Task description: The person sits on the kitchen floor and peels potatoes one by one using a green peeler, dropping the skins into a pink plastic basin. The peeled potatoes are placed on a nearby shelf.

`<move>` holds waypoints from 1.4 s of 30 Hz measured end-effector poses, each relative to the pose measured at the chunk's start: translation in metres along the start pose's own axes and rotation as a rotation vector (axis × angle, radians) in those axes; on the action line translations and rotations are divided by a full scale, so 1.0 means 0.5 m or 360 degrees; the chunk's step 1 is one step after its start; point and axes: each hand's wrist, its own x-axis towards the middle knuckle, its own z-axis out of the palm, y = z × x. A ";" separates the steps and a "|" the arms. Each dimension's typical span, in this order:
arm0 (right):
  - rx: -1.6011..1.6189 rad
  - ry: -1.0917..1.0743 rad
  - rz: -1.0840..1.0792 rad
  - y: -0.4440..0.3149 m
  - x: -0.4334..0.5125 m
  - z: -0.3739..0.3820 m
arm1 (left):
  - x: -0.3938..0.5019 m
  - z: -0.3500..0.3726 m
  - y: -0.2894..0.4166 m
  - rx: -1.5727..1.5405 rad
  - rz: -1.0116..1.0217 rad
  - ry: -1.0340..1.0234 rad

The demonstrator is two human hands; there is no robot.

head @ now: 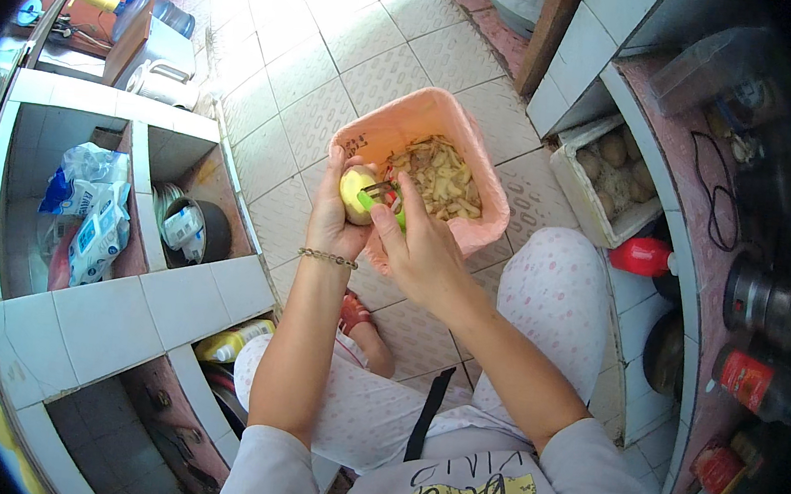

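Note:
My left hand (pixel 336 220), with a beaded bracelet on its wrist, holds a potato (pixel 355 194) whose visible surface is mostly peeled and pale yellow. In my right hand (pixel 418 246) is a green-handled peeler (pixel 369 200), its blade against or very close to the potato's right side. Both hands are over the near left part of a pink bin (pixel 487 184), which has a pink liner over its rim. Many peelings (pixel 441 176) lie inside the bin. Part of the peeler's handle is hidden by my right fingers.
On the right, a white foam box (pixel 586 194) holds several unpeeled potatoes, beside a red bottle (pixel 641 256). Tiled shelves (pixel 96 318) with packets and a dark pot (pixel 218 230) stand at the left. My knees are near the bin on the tiled floor (pixel 385 60).

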 end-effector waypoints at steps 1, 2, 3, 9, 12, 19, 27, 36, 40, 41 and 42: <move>-0.0029 -0.0057 0.0039 -0.005 0.007 -0.004 | 0.001 -0.001 -0.002 0.0007 -0.0012 0.0038; -0.0058 -0.0114 0.0079 -0.011 0.022 -0.011 | 0.001 -0.001 -0.006 0.0015 -0.0024 0.0076; -0.0093 -0.0158 0.0124 -0.021 0.034 -0.022 | -0.002 0.014 -0.010 0.0008 -0.0025 0.0072; -0.0127 0.0029 -0.0094 0.004 -0.023 0.013 | 0.035 -0.053 0.001 -0.0078 0.0001 -0.0126; -0.0152 -0.0301 -0.0042 0.016 -0.091 0.031 | 0.033 -0.040 0.025 -0.0195 0.0076 0.0059; -0.0025 -0.0183 0.0104 -0.017 0.024 -0.009 | -0.001 0.005 0.007 -0.0027 0.0011 0.0017; 0.0161 0.0023 -0.0045 0.001 -0.036 0.001 | 0.004 -0.001 0.010 -0.0077 -0.0112 0.0085; -0.0020 0.0033 -0.0152 0.005 -0.010 -0.001 | -0.022 0.010 -0.012 0.0164 -0.0046 -0.0091; -0.0185 -0.0057 0.0025 -0.007 0.024 -0.019 | -0.028 0.022 -0.019 -0.0037 -0.0081 -0.0152; -0.0217 -0.0028 -0.0002 0.003 0.028 -0.016 | -0.030 0.031 -0.024 -0.0102 -0.0092 -0.0170; -0.0242 -0.0013 -0.0032 -0.002 0.032 -0.013 | -0.037 0.039 -0.025 -0.0071 -0.0042 -0.0137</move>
